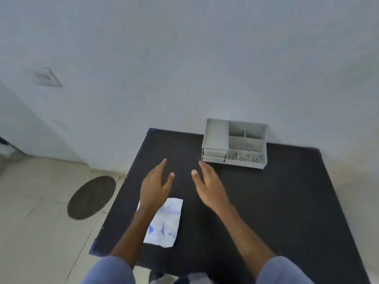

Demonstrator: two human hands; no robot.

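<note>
We see the white paper packet with blue print only in part. The left forearm crosses its left side, and the print is too blurred for us to read. The packet lies flat on the near left part of the black table, with its far end just behind the wrist of the left hand.

The grey plastic desk organiser stands at the table's far edge against the wall. It is divided into open compartments, some with perforated floors, and has two shallow drawers at its front left.

The right hand hovers with its fingers straight and released. Its fingertips are just beside the organiser's front left corner, and we cannot tell whether they touch it. The left hand is likewise spread and grips nothing. The blue sleeves are cut off by the bottom edge.
</note>
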